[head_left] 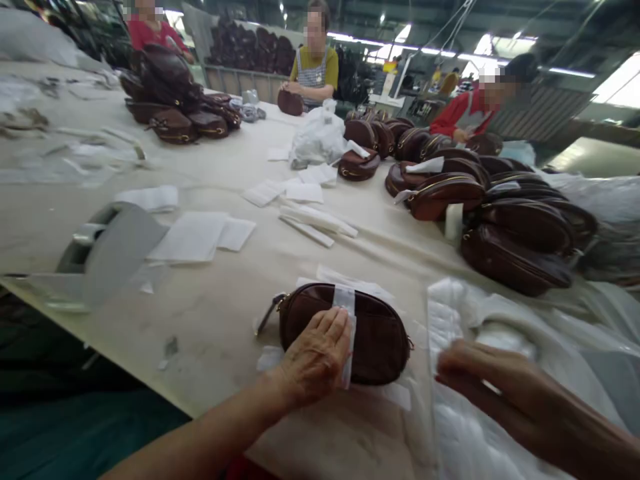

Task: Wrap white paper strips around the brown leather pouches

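Observation:
A dark brown oval bag (380, 340) lies flat on the pale table, its zipper pull sticking out at the left end. A whitish translucent strip (344, 297) crosses its middle. My left hand (320, 350) rests flat on the bag and the strip, fingers stretched out side by side. To the right of the bag, my right hand (487, 373) hovers over a stack of clear plastic sheets (450, 427). It is blurred, its fingers extended with a gap below them, and nothing shows in it.
Many brown bags (525, 227) are piled at the right, and another pile (170, 80) stands back left. A tape dispenser (115, 247) sits at the left edge. White paper pieces (193, 237) lie mid-table. Three people work across the table (220, 173).

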Available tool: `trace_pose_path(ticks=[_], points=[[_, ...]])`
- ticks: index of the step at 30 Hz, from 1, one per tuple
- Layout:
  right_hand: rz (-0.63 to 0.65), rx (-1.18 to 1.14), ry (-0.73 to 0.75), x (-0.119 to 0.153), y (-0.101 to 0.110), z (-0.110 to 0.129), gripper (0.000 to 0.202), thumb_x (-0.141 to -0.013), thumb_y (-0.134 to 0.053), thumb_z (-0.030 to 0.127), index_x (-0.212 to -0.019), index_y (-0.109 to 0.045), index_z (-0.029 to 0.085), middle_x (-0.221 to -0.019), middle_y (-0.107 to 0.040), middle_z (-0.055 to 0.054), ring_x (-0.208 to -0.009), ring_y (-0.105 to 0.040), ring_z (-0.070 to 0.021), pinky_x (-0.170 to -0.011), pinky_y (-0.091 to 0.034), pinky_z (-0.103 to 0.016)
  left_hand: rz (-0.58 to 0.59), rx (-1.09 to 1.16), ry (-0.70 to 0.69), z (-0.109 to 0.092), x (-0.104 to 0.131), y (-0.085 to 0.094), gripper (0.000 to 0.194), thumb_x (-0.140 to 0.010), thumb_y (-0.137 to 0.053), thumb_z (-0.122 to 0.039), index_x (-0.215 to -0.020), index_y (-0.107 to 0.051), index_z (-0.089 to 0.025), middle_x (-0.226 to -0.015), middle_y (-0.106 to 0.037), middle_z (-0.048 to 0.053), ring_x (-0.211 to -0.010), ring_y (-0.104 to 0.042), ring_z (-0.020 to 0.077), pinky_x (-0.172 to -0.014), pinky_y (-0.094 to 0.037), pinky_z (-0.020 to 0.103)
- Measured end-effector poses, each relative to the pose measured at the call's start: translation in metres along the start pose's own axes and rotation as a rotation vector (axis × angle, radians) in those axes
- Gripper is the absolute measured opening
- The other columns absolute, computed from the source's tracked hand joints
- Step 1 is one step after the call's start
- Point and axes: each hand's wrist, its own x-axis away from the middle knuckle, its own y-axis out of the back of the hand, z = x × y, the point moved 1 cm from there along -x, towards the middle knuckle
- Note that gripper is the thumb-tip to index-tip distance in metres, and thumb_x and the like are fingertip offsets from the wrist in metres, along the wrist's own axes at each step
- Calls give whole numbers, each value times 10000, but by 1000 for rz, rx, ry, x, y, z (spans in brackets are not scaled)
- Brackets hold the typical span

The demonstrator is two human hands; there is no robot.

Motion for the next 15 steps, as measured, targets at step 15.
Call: trace_pose_path(ticks=[15], points=[[469, 74, 33, -186, -48, -22, 79, -808, -571, 199, -764, -634, 182, -681, -593, 17, -635, -519, -99, -610, -346, -203, -58, 75, 56, 2, 2, 2, 413, -930, -317, -212, -1241, -490, -1, -1279, -514, 196, -1217, -459, 307, -1030, -334, 398]])
